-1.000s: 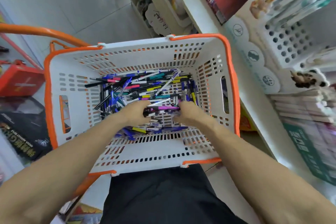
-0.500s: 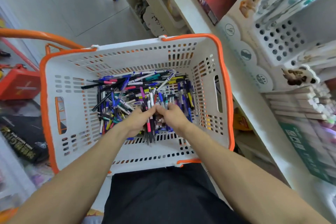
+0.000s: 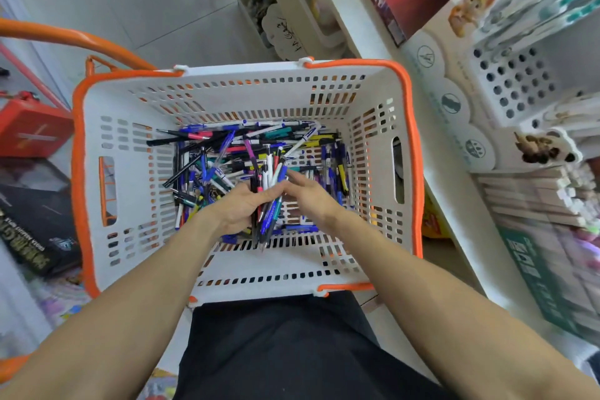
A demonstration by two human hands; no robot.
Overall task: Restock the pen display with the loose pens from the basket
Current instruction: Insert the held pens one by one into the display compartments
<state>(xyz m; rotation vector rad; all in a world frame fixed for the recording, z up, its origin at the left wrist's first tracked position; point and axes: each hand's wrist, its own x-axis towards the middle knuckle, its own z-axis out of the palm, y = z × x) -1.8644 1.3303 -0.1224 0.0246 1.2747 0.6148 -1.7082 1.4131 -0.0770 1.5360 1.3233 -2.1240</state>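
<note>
Head view: left hand [image 3: 242, 204] grips a bundle of pens [image 3: 268, 191] over the basket [image 3: 227, 97]; right hand [image 3: 311, 195], fingers extended, touches it.

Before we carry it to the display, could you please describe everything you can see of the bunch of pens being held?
The bunch of pens is a mixed handful: white, blue, black, pink and teal plastic barrels, roughly parallel, tips toward the person. The left hand grips it; the right hand touches its side with straight fingers. It sits over the white basket.

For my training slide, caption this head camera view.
Left hand grips a bundle of pens inside the basket, right hand alongside.
</note>
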